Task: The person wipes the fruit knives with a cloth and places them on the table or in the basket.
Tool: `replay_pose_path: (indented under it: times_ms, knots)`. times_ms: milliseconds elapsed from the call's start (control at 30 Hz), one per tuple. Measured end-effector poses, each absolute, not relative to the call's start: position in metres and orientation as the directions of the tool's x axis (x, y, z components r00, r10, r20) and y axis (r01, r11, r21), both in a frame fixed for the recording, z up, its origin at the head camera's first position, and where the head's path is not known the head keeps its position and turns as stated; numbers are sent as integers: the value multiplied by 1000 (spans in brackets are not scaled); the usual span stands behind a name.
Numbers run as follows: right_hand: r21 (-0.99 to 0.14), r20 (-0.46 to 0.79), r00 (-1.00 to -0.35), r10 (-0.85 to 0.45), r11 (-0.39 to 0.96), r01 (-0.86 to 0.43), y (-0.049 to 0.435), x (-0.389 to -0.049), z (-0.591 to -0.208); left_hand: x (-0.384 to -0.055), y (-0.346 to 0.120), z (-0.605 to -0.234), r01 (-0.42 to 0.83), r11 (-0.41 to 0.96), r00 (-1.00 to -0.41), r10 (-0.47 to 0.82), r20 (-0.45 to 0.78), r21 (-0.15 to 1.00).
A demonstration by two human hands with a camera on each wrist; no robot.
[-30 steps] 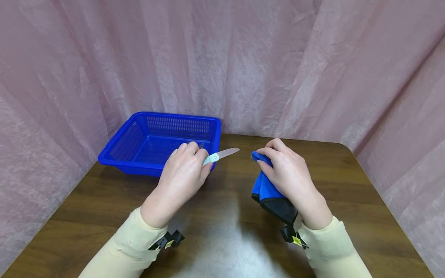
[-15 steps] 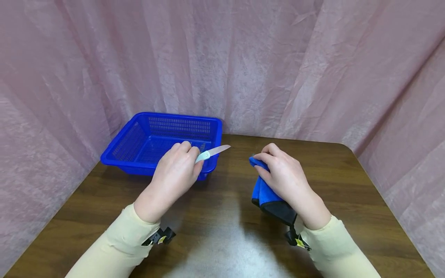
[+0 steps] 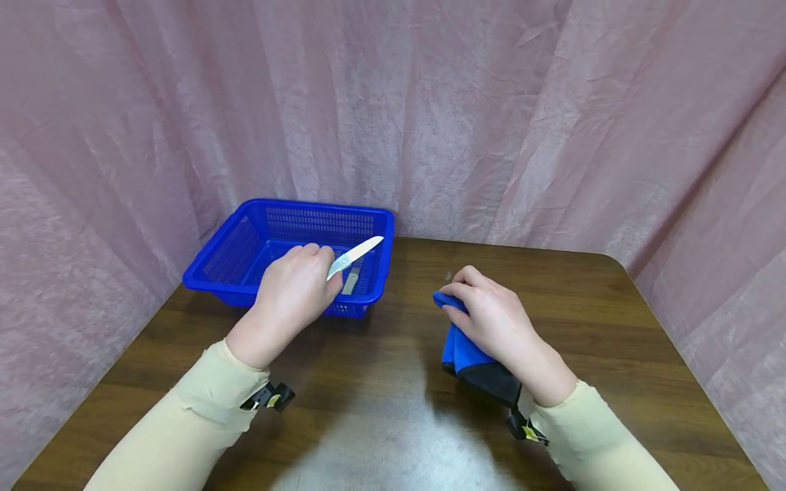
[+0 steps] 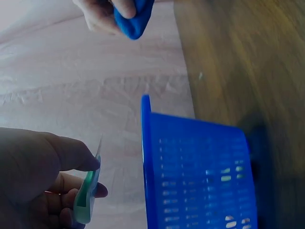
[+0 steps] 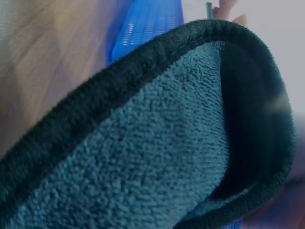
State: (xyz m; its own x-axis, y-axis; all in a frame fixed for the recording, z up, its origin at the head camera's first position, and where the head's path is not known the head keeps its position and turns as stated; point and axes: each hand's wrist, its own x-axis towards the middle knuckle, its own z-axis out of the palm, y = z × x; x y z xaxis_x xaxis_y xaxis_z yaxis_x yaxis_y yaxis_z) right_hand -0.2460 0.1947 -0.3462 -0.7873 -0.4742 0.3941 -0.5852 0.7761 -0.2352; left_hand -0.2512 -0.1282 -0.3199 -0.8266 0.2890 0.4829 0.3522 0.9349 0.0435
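Note:
Over the near right part of a blue plastic basket (image 3: 393, 239), my left hand (image 3: 291, 286) grips a folding knife (image 3: 364, 252) by its pale mint handle. The blade is out and points up and right. In the left wrist view, thumb and fingers pinch the knife handle (image 4: 85, 202) beside the basket wall (image 4: 200, 167). My right hand (image 3: 491, 314) pinches the top of a blue cloth (image 3: 469, 351) with black edging, which hangs over the table to the right. Its grey-looking underside fills most of the right wrist view, where the cloth (image 5: 143, 143) hides the right fingers.
A small flat pale-grey item (image 3: 351, 281) lies in the basket near its right side. The brown wooden table (image 3: 614, 341) runs back to a pink curtain (image 3: 460, 102). Each wrist wears a small black camera (image 3: 281, 397).
My left hand has moved left with the knife, from right of the basket to over it, uncovering the pale item inside. My right hand and the cloth have shifted slightly down and left.

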Motion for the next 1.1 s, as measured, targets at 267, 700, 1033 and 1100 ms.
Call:
replay_pose_path:
  times_ms: [267,700,1033,1100]
  knots:
    - [-230,388,-781,-489,769,-596,190,-251,-350,-267,-147,-314,286,955,-889,235,394,76]
    - [-238,352,-797,-492,776,-584,187,-259,-357,-295,-178,-320,159,980,-967,130,221,119]
    - [-245,344,-798,-495,773,-585,187,-261,-363,-315,-191,-321,97,979,-992,81,99,177]
    - [-244,342,-797,-498,772,-587,186,-261,-364,-320,-193,-323,92,980,-993,77,88,179]
